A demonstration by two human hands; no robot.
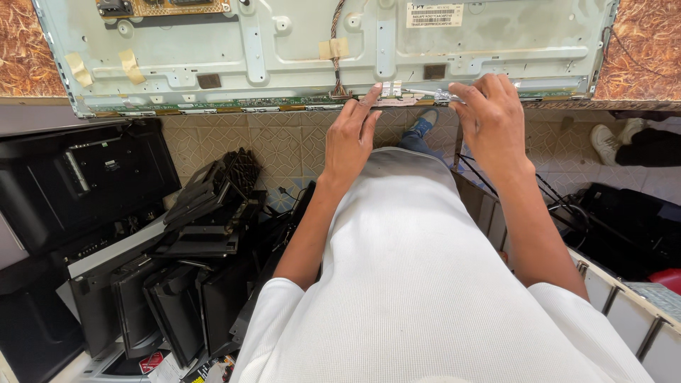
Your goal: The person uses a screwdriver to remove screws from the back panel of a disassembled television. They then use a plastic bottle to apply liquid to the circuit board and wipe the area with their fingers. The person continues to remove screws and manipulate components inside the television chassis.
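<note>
A large flat screen panel [305, 50] lies back side up on a table, its metal chassis facing me. Along its near edge runs a narrow green circuit strip [234, 106]. My left hand [352, 135] rests at that edge, index finger touching a small silvery connector tab [391, 89]. My right hand [491, 120] is curled over the edge just to the right, pinching a thin shiny ribbon or foil strip [433, 93] that leads to the tab. A twisted wire bundle [336, 50] runs down the chassis to the edge.
Below the table on the left lie several black monitor casings and stands [206, 213] in a heap on tiled floor [284, 142]. A circuit board [163, 7] sits at the panel's top. Another person's white shoes [613, 138] show at right, beside dark equipment [624, 220].
</note>
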